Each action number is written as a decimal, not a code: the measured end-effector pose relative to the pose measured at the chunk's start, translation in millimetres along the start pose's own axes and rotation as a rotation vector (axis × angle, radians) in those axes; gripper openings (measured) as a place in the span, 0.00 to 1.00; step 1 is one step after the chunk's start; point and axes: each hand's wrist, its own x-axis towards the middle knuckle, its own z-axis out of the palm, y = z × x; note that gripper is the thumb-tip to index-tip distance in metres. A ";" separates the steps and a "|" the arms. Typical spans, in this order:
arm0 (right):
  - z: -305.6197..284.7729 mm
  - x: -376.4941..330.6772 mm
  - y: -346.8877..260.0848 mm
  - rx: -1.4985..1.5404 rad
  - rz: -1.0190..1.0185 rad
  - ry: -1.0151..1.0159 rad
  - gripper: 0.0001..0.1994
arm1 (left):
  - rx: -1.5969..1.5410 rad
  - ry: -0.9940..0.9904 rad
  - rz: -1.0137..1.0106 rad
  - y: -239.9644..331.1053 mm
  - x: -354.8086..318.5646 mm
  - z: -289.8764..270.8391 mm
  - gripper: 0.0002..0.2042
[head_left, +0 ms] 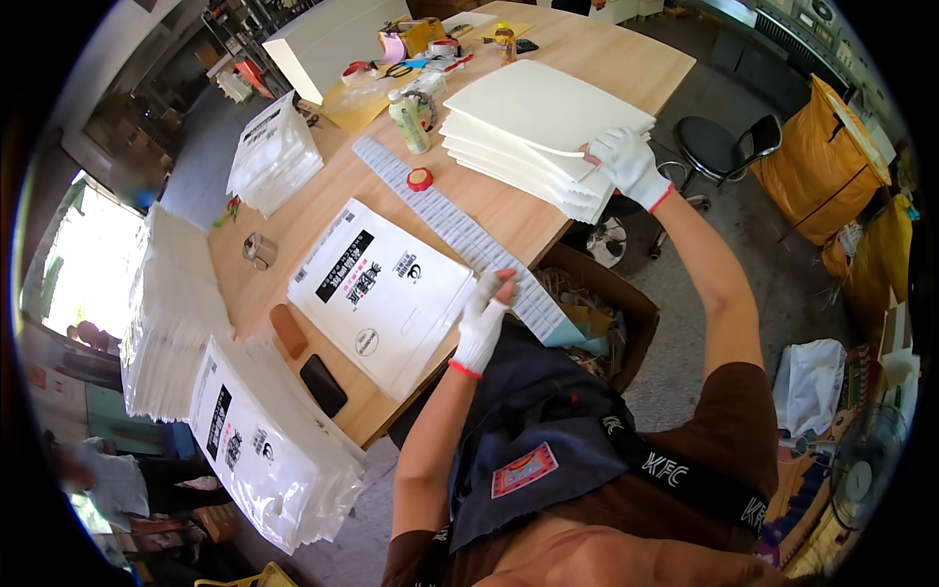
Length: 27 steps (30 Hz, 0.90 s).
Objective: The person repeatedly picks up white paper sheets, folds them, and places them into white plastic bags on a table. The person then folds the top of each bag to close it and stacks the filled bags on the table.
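Note:
Both my hands wear white gloves with red cuffs and some bare fingertips. My right hand (628, 166) is closed on the near right edge of a cream-white sheet (548, 103). That edge bends up slightly from the stack of sheets (528, 171) beneath. My left hand (481, 321) is curled over the right edge of a white printed bag (386, 293), beside a long strip of labels (440, 210). Whatever its fingers hold, if anything, is hidden. A red-topped round object (420, 179) rests on the label strip.
Packs of clear-wrapped printed bags (264, 440) overhang the table's left edge. On the wooden table are a phone (323, 385), a brown block (289, 330), a glass (259, 250), a bottle (409, 122) and scissors (399, 69). An open carton (636, 323) and black chair (724, 147) stand right.

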 end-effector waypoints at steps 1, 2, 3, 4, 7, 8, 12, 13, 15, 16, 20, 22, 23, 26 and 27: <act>-14.7 3.6 -15.4 0.014 -0.085 0.096 0.05 | -0.167 -0.046 -0.095 9.3 10.1 12.9 0.17; -30.0 6.8 -34.2 0.026 -0.173 0.191 0.05 | -0.399 -0.098 -0.181 18.4 21.8 21.6 0.17; -45.5 10.7 -64.9 -0.045 -0.189 0.262 0.06 | -0.633 -0.147 -0.268 27.4 31.4 29.3 0.18; -59.0 7.3 -91.7 0.041 -0.234 0.176 0.08 | -0.726 -0.128 -0.337 27.6 38.1 35.0 0.19; -80.3 -15.1 -161.8 0.279 -0.228 -0.162 0.09 | -0.689 0.107 -0.496 22.7 53.7 40.8 0.20; -99.4 -9.4 -161.8 0.435 -0.159 -0.189 0.11 | -0.291 0.159 -0.474 6.6 49.8 27.6 0.19; -87.3 -40.9 -110.7 0.526 0.584 -0.181 0.23 | -0.322 0.073 -0.528 68.7 9.6 -0.3 0.16; -73.9 -51.9 -93.8 0.549 0.755 -0.227 0.26 | -0.330 0.074 -0.504 68.0 4.3 -15.1 0.16; -26.7 -80.6 -96.7 1.727 1.057 -0.019 0.24 | -0.178 0.085 -0.527 68.3 6.2 -31.0 0.16; -27.5 -73.1 -104.6 1.815 0.958 -0.093 0.24 | 0.068 0.069 -0.496 70.9 4.7 -32.3 0.18; -15.5 -50.9 -166.1 1.749 0.964 -0.073 0.33 | 0.766 0.130 -0.147 41.8 -17.0 4.6 0.33; -23.4 -33.9 -200.6 1.299 0.784 -0.243 0.34 | 1.045 0.154 0.136 13.7 -36.6 35.8 0.43; -20.4 -33.3 -215.7 1.048 0.723 -0.321 0.33 | 1.222 0.112 0.276 6.1 -44.2 44.7 0.48; 2.2 -37.8 -242.8 1.155 0.935 -0.057 0.22 | 1.206 0.165 0.216 -2.2 -55.7 56.2 0.42; 10.2 -46.9 -243.3 1.233 0.987 -0.018 0.20 | 1.223 0.167 0.230 -1.8 -56.6 55.0 0.36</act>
